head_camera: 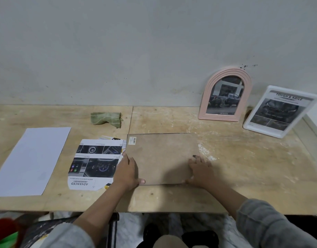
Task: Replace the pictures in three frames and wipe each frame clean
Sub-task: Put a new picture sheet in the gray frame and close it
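Across the near middle of the worktop (pixel 243 176) the third frame (pixel 161 158) lies face down, brown backing up, long axis left to right, bracketed by both hands. Left hand (pixel 127 171) grips its near-left edge, thumb on the near corner; right hand (pixel 199 170) presses flat-fingered near the right edge. Neither is nearer.

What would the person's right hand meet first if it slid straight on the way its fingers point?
Probably nothing soon: the right hand would cross the brown backing board, then bare table towards the wall; depth is unclear.
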A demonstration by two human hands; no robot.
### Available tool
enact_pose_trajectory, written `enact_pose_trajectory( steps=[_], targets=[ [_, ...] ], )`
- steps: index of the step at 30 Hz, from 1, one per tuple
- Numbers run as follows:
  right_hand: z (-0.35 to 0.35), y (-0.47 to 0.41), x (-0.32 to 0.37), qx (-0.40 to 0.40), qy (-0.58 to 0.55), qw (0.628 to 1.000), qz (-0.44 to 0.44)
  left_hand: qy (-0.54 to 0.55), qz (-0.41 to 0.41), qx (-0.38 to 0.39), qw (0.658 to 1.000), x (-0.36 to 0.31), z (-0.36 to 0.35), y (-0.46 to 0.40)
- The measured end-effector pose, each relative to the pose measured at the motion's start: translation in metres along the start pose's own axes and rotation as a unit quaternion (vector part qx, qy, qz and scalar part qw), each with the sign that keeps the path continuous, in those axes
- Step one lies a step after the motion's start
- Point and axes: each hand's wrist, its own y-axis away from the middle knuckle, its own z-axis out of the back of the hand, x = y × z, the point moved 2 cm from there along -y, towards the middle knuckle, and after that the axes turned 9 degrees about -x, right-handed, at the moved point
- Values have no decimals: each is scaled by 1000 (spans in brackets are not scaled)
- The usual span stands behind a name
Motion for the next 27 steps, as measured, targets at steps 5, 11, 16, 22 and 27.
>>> enact_pose_trajectory(
  steps=[5,11,16,22,27],
  targets=[
    [-2,0,-5,30,-54,997,-46,-41,-29,24,998,10,6,-5],
    [-6,0,-9,45,-63,996,-55,-65,-36,28,997,9,6,-4],
    [-4,3,-9,21,-31,999,-40,-78,-43,28,996,10,10,-5],
    [-3,-1,34,-1,-89,993,-81,-89,-41,20,995,9,12,-6],
    [-14,-10,70,75,-169,981,-59,-73,-45,15,996,11,12,-7]
  ],
)
